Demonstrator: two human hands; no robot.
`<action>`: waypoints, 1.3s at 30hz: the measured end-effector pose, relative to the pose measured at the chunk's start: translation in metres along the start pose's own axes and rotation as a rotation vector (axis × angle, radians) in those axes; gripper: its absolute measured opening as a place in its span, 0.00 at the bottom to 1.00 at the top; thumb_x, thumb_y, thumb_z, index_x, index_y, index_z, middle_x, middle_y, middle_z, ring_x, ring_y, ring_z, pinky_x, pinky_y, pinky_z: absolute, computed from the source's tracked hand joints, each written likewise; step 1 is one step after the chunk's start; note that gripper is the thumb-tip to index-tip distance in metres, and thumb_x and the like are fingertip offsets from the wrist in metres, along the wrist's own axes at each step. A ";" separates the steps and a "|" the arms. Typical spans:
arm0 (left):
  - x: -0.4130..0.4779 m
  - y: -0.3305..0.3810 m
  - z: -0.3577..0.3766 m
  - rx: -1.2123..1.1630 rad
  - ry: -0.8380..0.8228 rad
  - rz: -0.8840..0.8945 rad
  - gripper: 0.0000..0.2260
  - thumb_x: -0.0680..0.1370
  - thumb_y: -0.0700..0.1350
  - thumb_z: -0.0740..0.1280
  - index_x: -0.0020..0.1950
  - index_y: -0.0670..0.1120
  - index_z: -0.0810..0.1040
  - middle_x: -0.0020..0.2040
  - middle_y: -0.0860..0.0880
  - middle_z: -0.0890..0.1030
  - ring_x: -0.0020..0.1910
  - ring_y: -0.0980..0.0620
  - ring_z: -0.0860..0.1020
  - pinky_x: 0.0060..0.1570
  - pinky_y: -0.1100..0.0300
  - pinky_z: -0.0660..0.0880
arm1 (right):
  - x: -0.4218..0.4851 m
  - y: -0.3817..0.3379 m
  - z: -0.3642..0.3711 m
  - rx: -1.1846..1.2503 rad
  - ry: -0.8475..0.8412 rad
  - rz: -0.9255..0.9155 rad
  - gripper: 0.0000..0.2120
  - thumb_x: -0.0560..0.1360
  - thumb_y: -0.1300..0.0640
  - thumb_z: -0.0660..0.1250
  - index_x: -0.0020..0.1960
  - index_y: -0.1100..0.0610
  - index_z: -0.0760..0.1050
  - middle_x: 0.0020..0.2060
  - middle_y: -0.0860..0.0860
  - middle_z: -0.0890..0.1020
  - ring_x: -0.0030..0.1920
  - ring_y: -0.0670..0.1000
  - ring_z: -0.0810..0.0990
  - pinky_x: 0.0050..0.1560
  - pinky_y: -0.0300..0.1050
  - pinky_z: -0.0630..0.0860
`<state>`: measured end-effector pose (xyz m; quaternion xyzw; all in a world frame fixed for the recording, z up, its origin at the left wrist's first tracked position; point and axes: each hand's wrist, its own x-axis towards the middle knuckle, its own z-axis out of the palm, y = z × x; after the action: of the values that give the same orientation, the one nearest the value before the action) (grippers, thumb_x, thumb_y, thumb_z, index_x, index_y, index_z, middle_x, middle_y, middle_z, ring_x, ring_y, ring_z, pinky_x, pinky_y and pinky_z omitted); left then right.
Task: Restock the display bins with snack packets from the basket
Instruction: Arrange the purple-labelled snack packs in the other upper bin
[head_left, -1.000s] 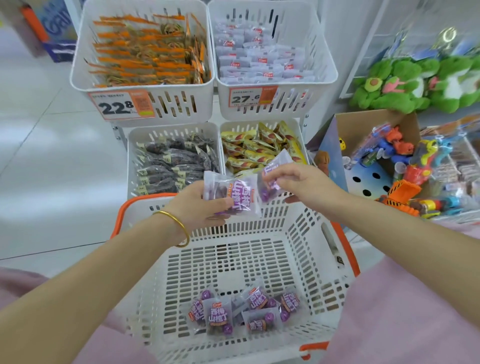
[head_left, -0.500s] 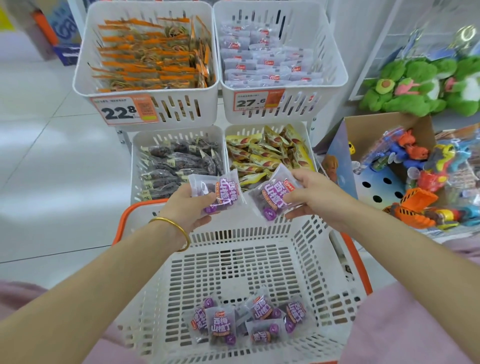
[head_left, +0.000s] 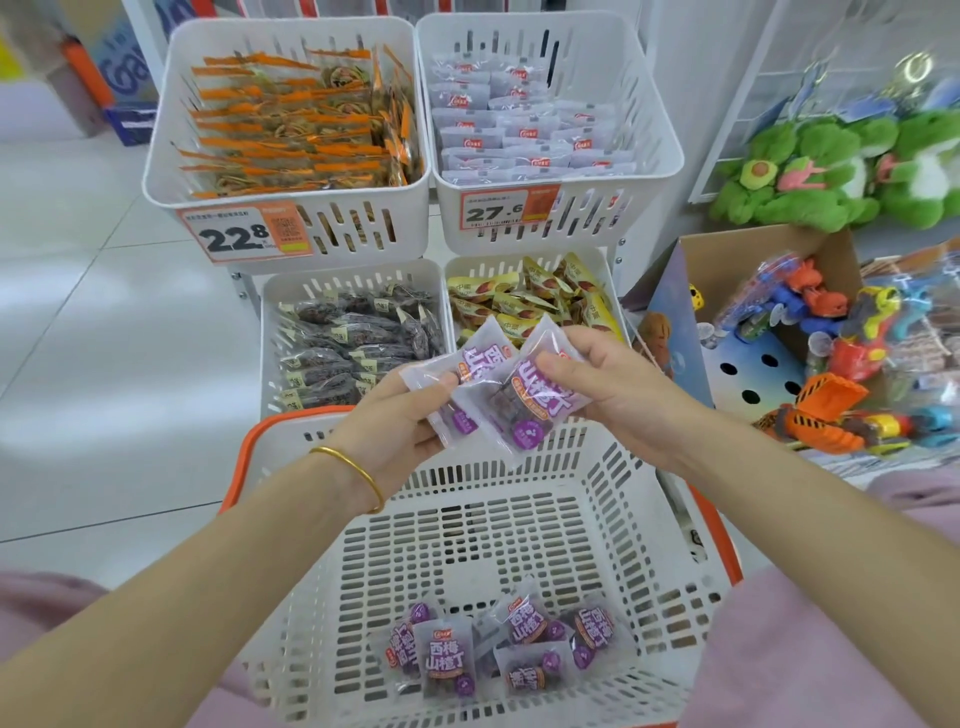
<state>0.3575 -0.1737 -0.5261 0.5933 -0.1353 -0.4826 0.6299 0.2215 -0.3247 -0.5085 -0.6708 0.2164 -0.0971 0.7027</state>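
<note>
Low in the frame, some purple packets (head_left: 452, 660) are lying in our basket (head_left: 613, 499). Above them, in the middle, our left hand (head_left: 400, 421) is pinching a packet (head_left: 470, 364) and our right hand (head_left: 623, 384) is pinching a second packet (head_left: 530, 410), fingers clamped on the edges. The two bags are overlapping. They look slippery, so one may be sliding out and falling down. At the top, four bins (head_left: 587, 218) are waiting, and we may be picking the wrong one.
</note>
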 end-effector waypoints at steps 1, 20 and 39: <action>0.000 0.002 0.001 0.006 -0.031 -0.007 0.15 0.80 0.45 0.60 0.66 0.45 0.73 0.45 0.47 0.82 0.38 0.52 0.79 0.38 0.63 0.77 | 0.000 -0.001 0.000 0.041 -0.008 0.006 0.09 0.77 0.58 0.63 0.56 0.58 0.74 0.45 0.52 0.82 0.41 0.49 0.81 0.42 0.40 0.78; 0.056 0.090 0.064 0.534 -0.152 0.479 0.20 0.69 0.45 0.75 0.60 0.49 0.75 0.56 0.50 0.81 0.56 0.51 0.79 0.55 0.53 0.77 | 0.032 -0.086 -0.069 0.038 0.003 -0.066 0.27 0.68 0.68 0.71 0.65 0.56 0.70 0.52 0.52 0.82 0.45 0.52 0.84 0.39 0.48 0.82; 0.271 0.198 0.083 1.903 0.255 0.475 0.28 0.80 0.61 0.42 0.77 0.51 0.41 0.78 0.47 0.41 0.76 0.48 0.39 0.72 0.44 0.42 | 0.297 -0.167 -0.177 -1.413 0.222 -0.255 0.21 0.76 0.66 0.59 0.68 0.54 0.68 0.64 0.55 0.74 0.62 0.58 0.73 0.58 0.46 0.70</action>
<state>0.5193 -0.4672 -0.4395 0.8573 -0.5134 0.0338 -0.0192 0.4342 -0.6242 -0.3972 -0.9707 0.2179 -0.0829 0.0588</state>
